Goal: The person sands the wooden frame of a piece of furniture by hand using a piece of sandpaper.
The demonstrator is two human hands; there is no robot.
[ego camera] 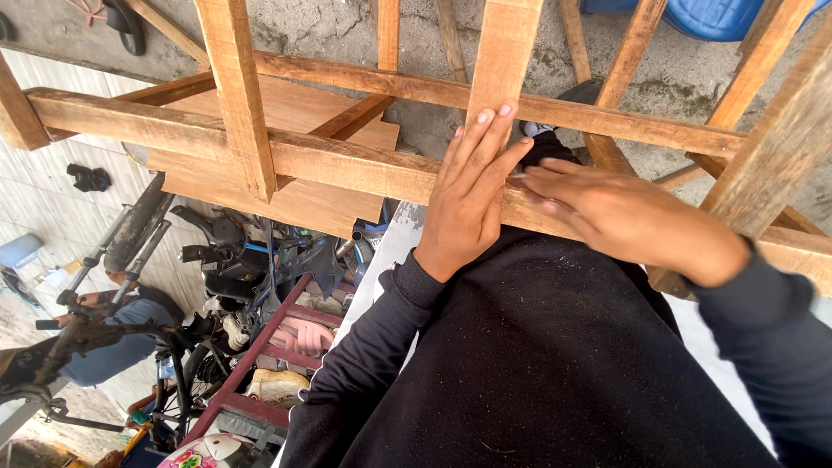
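Observation:
My left hand (468,195) lies flat on a horizontal wooden beam (347,165) of a rough timber frame, fingers stretched up where an upright slat (503,52) crosses the beam. My right hand (628,218) reaches in from the right, blurred, with its fingertips meeting the left hand's fingers on the same beam. Something small and pale may sit at its fingertips, but I cannot make it out. Both arms wear black sleeves.
More slats (236,95) and a plywood sheet (286,130) form the frame. Below left are a bicycle (78,329), a motorbike (251,251), a red shoe rack (260,364), a helmet (208,451) and a seated person (113,347). A blue barrel (711,17) stands at top right.

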